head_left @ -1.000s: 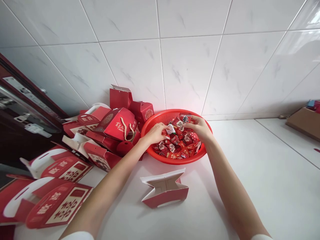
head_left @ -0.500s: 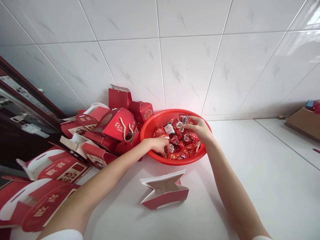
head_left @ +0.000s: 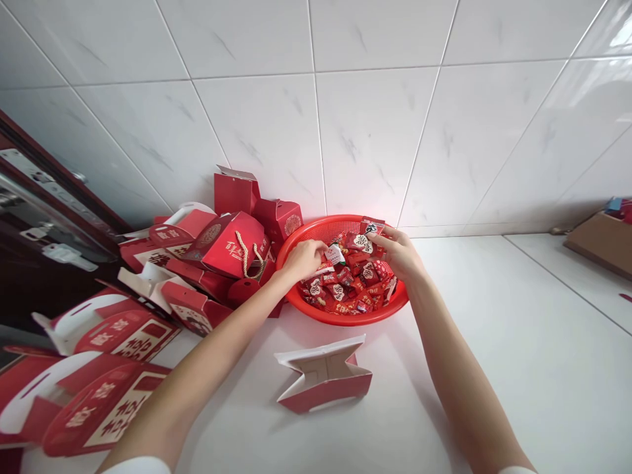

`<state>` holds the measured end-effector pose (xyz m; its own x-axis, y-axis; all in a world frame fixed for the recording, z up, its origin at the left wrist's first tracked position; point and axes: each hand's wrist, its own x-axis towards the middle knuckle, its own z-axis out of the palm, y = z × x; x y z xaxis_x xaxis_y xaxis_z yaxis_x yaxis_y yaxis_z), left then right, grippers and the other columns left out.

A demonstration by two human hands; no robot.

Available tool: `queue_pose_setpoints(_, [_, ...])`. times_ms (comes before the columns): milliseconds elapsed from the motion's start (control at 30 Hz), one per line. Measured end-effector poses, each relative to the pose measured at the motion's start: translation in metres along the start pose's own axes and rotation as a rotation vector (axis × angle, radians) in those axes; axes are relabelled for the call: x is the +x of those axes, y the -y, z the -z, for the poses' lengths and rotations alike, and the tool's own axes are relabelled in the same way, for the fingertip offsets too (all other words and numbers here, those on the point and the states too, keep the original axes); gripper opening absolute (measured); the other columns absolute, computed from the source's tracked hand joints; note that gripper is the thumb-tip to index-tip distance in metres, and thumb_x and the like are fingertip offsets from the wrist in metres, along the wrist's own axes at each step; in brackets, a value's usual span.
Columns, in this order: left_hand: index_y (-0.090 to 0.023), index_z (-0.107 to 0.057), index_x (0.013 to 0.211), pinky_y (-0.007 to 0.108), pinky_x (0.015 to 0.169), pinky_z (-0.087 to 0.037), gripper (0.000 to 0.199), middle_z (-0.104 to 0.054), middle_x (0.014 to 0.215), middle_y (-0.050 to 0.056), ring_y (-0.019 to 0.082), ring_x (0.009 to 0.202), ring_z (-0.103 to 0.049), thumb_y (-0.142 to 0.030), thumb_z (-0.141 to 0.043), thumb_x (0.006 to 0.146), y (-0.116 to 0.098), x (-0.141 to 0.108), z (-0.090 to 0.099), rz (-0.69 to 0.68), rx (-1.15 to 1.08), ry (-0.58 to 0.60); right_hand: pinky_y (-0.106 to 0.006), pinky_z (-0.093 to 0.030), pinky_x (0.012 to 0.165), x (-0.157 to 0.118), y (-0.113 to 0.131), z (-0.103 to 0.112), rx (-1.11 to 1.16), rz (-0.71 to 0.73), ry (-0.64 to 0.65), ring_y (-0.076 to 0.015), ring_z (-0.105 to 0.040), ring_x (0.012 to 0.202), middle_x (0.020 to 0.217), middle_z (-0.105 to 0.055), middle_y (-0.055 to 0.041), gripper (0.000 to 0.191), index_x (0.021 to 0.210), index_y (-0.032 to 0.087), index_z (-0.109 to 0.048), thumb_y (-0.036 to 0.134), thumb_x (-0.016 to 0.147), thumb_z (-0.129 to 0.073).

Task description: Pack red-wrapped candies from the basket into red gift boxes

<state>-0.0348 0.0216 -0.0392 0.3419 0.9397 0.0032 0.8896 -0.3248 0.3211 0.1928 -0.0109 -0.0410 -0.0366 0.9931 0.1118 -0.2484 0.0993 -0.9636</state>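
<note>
A red plastic basket [head_left: 348, 320] holds many small red wrapped packets [head_left: 340, 289] and one white and green packet [head_left: 335, 254]. Over the basket's left side is my left hand [head_left: 305, 259], its fingers bent and close together beside the white and green packet; whether they grip anything is hidden. My right hand [head_left: 397, 251], at the basket's right side, pinches red packets [head_left: 363, 242] between thumb and fingers. Below the basket an open red paper box [head_left: 326, 382] stands on the white surface, showing its pale inside.
Several red boxes [head_left: 227, 243] are heaped left of the basket, more standing open at the lower left [head_left: 99, 395]. A tiled wall [head_left: 370, 131] rises behind. A brown cardboard box [head_left: 600, 243] lies at far right.
My left hand has moved up from the basket's lower left to its upper left. My right hand has shifted slightly, and now a second packet shows at its fingertips.
</note>
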Motion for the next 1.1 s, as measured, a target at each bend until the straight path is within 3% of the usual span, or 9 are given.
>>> queue_pose_setpoints(100, [-0.016,-0.078,0.115,0.033,0.096,-0.051,0.040,-0.079,0.119,0.012,0.028,0.112,-0.071,-0.015,-0.048,0.090,0.009,0.001,0.014,0.015,0.003,0.024,-0.035,-0.063,0.067,0.000,-0.001,-0.001,0.004,-0.004,-0.011,-0.0192,-0.066,0.076,0.087,-0.072,-0.0037,0.039,0.089,0.021,-0.075,0.047,0.064,-0.090])
queue_pose_setpoints(200, [-0.021,-0.083,0.095,0.027,0.079,-0.053,0.023,-0.083,0.095,0.005,0.025,0.091,-0.075,-0.022,-0.068,0.077,0.014,-0.004,0.026,-0.041,0.026,0.289,-0.034,-0.062,0.065,0.001,-0.002,-0.001,-0.018,0.002,-0.014,-0.0189,-0.066,0.076,0.086,-0.072,-0.0033,0.041,0.094,0.021,-0.075,0.047,0.065,-0.089])
queue_pose_setpoints(300, [-0.025,-0.081,0.109,0.027,0.081,-0.052,0.044,-0.081,0.108,0.004,0.027,0.100,-0.074,-0.033,-0.081,0.066,0.005,-0.009,0.031,-0.055,0.178,0.559,-0.030,-0.060,0.061,0.000,-0.002,-0.001,-0.036,0.020,-0.014,-0.0171,-0.064,0.073,0.082,-0.070,-0.0018,0.038,0.092,0.020,-0.076,0.045,0.067,-0.087])
queue_pose_setpoints(433, [-0.023,-0.081,0.103,0.030,0.080,-0.053,0.050,-0.078,0.115,0.009,0.032,0.102,-0.071,-0.044,-0.086,0.058,-0.016,-0.010,0.024,0.013,0.312,0.681,-0.029,-0.059,0.061,-0.001,-0.001,-0.001,-0.049,0.013,-0.016,-0.0173,-0.065,0.075,0.084,-0.071,-0.0025,0.035,0.091,0.020,-0.076,0.044,0.067,-0.087])
queue_pose_setpoints(533, [-0.021,-0.080,0.095,0.030,0.078,-0.053,0.042,-0.078,0.105,0.009,0.030,0.096,-0.071,-0.042,-0.086,0.059,-0.018,-0.006,0.014,-0.053,0.261,0.624,-0.029,-0.059,0.061,-0.001,-0.001,-0.001,-0.050,0.011,-0.016,-0.0186,-0.066,0.077,0.085,-0.072,-0.0035,0.034,0.091,0.020,-0.076,0.044,0.068,-0.086])
queue_pose_setpoints(633, [-0.021,-0.078,0.094,0.027,0.077,-0.052,0.028,-0.077,0.096,0.004,0.025,0.091,-0.071,-0.034,-0.078,0.070,-0.006,-0.001,0.005,-0.143,0.085,0.460,-0.028,-0.058,0.059,0.000,-0.002,-0.001,-0.054,0.029,-0.018,-0.0170,-0.064,0.073,0.081,-0.071,-0.0023,0.033,0.089,0.020,-0.076,0.044,0.068,-0.086])
queue_pose_setpoints(767, [-0.021,-0.078,0.101,0.026,0.081,-0.053,0.027,-0.078,0.097,0.004,0.024,0.092,-0.072,-0.030,-0.072,0.077,0.008,0.004,-0.001,-0.132,-0.036,0.291,-0.027,-0.057,0.057,0.002,-0.003,-0.001,-0.051,0.036,-0.023,-0.0165,-0.064,0.070,0.078,-0.069,-0.0017,0.035,0.087,0.019,-0.075,0.045,0.066,-0.087])
queue_pose_setpoints(933, [-0.019,-0.078,0.109,0.026,0.077,-0.054,0.031,-0.081,0.095,0.005,0.022,0.083,-0.074,-0.025,-0.060,0.085,0.010,0.005,-0.004,-0.116,-0.050,0.227,-0.027,-0.056,0.056,0.001,-0.002,-0.001,-0.052,0.041,-0.023,-0.0161,-0.063,0.068,0.074,-0.067,-0.0006,0.035,0.086,0.019,-0.074,0.045,0.066,-0.087])
queue_pose_setpoints(1100, [-0.021,-0.081,0.096,0.029,0.083,-0.055,0.028,-0.082,0.097,0.004,0.024,0.090,-0.075,-0.014,-0.062,0.076,0.012,0.003,-0.004,-0.117,-0.035,0.170,-0.028,-0.057,0.057,0.000,-0.001,-0.002,-0.063,0.039,-0.033,-0.0164,-0.063,0.070,0.076,-0.067,-0.0008,0.035,0.086,0.019,-0.075,0.045,0.066,-0.086])
